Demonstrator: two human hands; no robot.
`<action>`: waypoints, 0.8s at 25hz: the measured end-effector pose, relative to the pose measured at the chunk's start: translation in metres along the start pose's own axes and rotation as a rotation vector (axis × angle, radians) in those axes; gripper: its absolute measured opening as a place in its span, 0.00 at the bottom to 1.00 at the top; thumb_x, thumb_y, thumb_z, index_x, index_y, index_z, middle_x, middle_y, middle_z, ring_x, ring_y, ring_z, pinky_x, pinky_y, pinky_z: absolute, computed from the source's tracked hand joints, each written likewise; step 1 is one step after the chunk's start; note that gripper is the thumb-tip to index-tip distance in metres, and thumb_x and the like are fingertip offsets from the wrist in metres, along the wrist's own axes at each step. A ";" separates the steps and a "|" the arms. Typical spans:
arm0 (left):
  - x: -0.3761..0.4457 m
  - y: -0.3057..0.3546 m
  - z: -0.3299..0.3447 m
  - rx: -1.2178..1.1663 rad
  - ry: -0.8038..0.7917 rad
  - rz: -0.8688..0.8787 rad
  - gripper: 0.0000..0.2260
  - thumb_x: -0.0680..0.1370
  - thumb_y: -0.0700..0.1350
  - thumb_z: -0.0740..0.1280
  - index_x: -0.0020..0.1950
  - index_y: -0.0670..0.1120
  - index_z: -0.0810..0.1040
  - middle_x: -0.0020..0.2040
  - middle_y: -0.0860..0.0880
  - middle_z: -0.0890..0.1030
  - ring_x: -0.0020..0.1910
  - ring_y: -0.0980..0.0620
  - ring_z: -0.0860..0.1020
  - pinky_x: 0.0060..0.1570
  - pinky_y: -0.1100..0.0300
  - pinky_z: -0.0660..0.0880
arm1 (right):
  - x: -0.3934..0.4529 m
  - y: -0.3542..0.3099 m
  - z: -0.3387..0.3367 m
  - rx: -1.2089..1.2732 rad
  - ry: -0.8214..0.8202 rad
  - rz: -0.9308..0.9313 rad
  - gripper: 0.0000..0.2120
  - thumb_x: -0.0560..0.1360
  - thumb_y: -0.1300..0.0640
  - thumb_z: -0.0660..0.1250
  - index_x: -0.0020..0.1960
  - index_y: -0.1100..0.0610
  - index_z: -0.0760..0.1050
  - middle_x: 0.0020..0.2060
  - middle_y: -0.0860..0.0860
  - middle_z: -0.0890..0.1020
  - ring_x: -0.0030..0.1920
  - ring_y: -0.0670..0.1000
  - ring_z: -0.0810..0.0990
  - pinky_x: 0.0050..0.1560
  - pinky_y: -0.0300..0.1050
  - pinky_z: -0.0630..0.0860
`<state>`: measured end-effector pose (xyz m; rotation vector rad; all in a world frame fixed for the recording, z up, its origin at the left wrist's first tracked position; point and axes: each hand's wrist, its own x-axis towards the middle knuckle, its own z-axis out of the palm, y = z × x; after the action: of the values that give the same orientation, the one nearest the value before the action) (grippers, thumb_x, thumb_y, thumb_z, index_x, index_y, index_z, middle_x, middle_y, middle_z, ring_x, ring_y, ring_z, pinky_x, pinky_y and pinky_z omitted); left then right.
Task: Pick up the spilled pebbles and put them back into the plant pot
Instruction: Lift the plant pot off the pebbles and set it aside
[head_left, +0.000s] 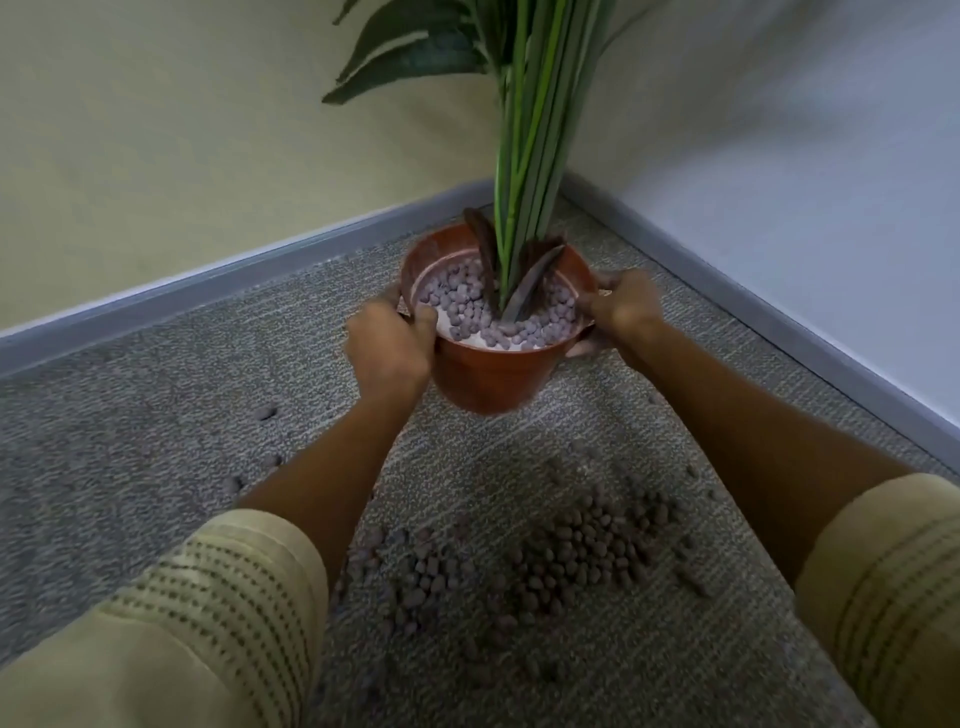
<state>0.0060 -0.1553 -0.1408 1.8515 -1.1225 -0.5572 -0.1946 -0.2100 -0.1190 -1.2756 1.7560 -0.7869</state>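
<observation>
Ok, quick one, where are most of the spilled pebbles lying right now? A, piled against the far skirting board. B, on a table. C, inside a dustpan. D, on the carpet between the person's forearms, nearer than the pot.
D: the spilled pebbles lie in a loose patch on the carpet, nearer the camera than the plant pot.

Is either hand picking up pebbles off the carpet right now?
No, the left hand and right hand both grip the plant pot, while the spilled pebbles lie untouched on the carpet.
</observation>
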 end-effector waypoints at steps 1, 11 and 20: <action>0.000 -0.001 0.000 -0.003 -0.007 0.005 0.15 0.73 0.49 0.65 0.59 0.48 0.79 0.45 0.41 0.85 0.41 0.41 0.84 0.47 0.45 0.81 | -0.002 0.000 0.001 -0.005 0.004 0.008 0.13 0.76 0.63 0.65 0.60 0.62 0.74 0.50 0.63 0.81 0.36 0.61 0.85 0.25 0.51 0.80; -0.016 0.007 -0.010 0.005 -0.091 0.025 0.17 0.79 0.49 0.61 0.65 0.44 0.72 0.53 0.40 0.82 0.50 0.42 0.81 0.50 0.53 0.76 | -0.001 -0.002 0.010 -0.006 0.101 0.050 0.06 0.77 0.62 0.63 0.52 0.56 0.77 0.45 0.61 0.83 0.33 0.61 0.84 0.28 0.56 0.81; -0.027 -0.031 -0.068 0.601 -0.544 0.335 0.28 0.80 0.54 0.55 0.75 0.42 0.54 0.71 0.33 0.64 0.68 0.33 0.67 0.65 0.43 0.67 | -0.084 -0.049 0.009 -0.860 -0.235 0.052 0.21 0.81 0.55 0.56 0.63 0.73 0.66 0.53 0.71 0.77 0.48 0.68 0.81 0.47 0.59 0.81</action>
<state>0.0567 -0.0948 -0.1337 1.9826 -2.1021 -0.5819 -0.1506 -0.1450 -0.0612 -1.7558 1.9795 0.2066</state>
